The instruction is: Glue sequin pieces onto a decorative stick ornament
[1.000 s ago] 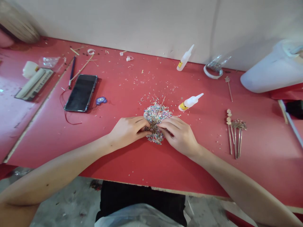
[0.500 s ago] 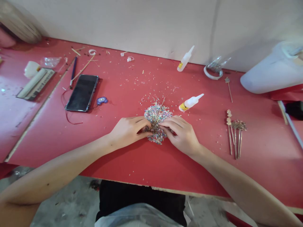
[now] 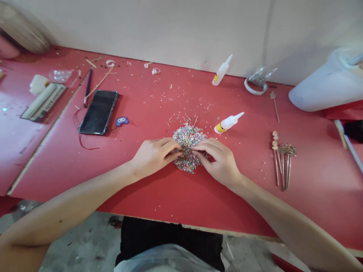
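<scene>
A pile of small multicoloured glittery chips [image 3: 188,166] lies on the red table in front of me. Over it, a thin stick with a brownish glittery head [image 3: 186,151] points away from me. My left hand [image 3: 155,154] is closed, thumb and fingertips pinching at the left edge of that head. From the other side, my right hand [image 3: 217,156] pinches its right edge with thumb and forefinger. The fingers partly cover the head, so its exact shape is hidden. Just beyond my right hand stands a small white glue bottle [image 3: 225,124] with a yellow label.
Several decorated sticks [image 3: 283,162] lie at right, near a white roll [image 3: 320,83]. A second glue bottle [image 3: 219,73] and a white ring [image 3: 255,88] stand by the wall. At left are a phone [image 3: 98,112], a purple charm [image 3: 122,121] and a knife packet [image 3: 44,102].
My left thumb has moved up toward the fingers, narrowing the gap between them. My right fingertips have shifted very slightly. The stick stays in place.
</scene>
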`<state>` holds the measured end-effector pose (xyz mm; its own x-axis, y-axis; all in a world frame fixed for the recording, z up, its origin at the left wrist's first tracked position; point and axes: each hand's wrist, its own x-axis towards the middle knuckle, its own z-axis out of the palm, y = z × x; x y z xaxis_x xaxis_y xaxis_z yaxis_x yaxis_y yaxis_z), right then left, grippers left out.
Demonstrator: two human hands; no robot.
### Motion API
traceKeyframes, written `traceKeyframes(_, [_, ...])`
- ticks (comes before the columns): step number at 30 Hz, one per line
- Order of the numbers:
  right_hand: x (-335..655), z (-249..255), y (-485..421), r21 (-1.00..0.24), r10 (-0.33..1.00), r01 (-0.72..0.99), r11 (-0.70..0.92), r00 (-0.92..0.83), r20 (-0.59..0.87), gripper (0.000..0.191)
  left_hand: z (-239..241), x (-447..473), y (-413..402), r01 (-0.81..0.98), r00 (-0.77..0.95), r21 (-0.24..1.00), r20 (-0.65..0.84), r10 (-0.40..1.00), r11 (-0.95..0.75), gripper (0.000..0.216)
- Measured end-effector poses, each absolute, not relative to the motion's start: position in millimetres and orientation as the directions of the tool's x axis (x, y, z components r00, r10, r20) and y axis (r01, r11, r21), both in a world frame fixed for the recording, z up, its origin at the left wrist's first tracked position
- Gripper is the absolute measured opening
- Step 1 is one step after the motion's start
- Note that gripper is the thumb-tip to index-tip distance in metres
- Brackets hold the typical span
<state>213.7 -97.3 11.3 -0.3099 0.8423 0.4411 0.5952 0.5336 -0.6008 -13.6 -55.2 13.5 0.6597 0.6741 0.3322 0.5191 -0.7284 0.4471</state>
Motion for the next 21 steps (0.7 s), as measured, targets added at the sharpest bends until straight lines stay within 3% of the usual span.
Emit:
traceKeyframes(11, [214.7,8.8,-96.6,-0.497,0.811,0.644,0.582,-0.412,0.415,0.011,17.9,-17.5,-53.0,0.507,0.707,0.439,0.28,0.65,-0.741,0.025])
traceKeyframes(17, [213.7,12.0,-97.6,-0.549,0.814,0.606,0.576,-0.361,0.456,0.012,15.6,-16.1,-52.9,0.5,0.694,0.425,0.325,0.643,-0.754,0.02])
traceKeyframes(21, [211.5,13.7,-99.6,-0.66,0.858,0.549,0.513,-0.301,0.416,0.01,15.8,-14.6,-53.9,0.478,0.679,0.388,0.406,0.611,-0.788,0.017])
